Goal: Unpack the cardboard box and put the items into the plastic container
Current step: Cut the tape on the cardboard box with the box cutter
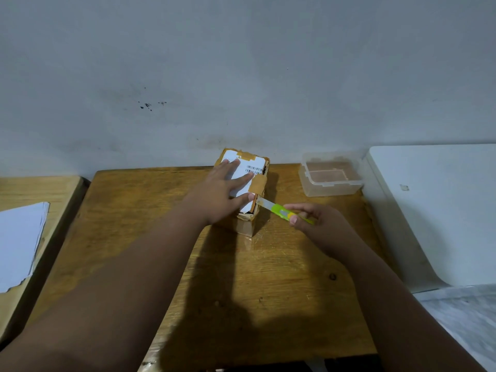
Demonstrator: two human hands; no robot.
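1. Paper sheets (pixel 21 242) lie far left on a separate wooden surface, well apart from the work.
2. Left hand (pixel 222 191) lies flat and released, fingers spread, on the label of the cardboard box (pixel 245 189), pressing it to the worktop (pixel 150 237) without grasping it.
3. Box stands at the far middle of the worktop close to the wall, long axis running near to far; brown tape (pixel 257 183) wraps over its right top edge.
4. Utility knife (pixel 284 212) points left, its blade tip touching the box's right edge just below that tape, close to the left fingertips, so a slip looks risky.
5. Right hand (pixel 319 224) is clenched on the green knife handle; open worktop lies near it.
6. Plastic container (pixel 331 175) sits empty, far right, beside a white appliance (pixel 429 210).
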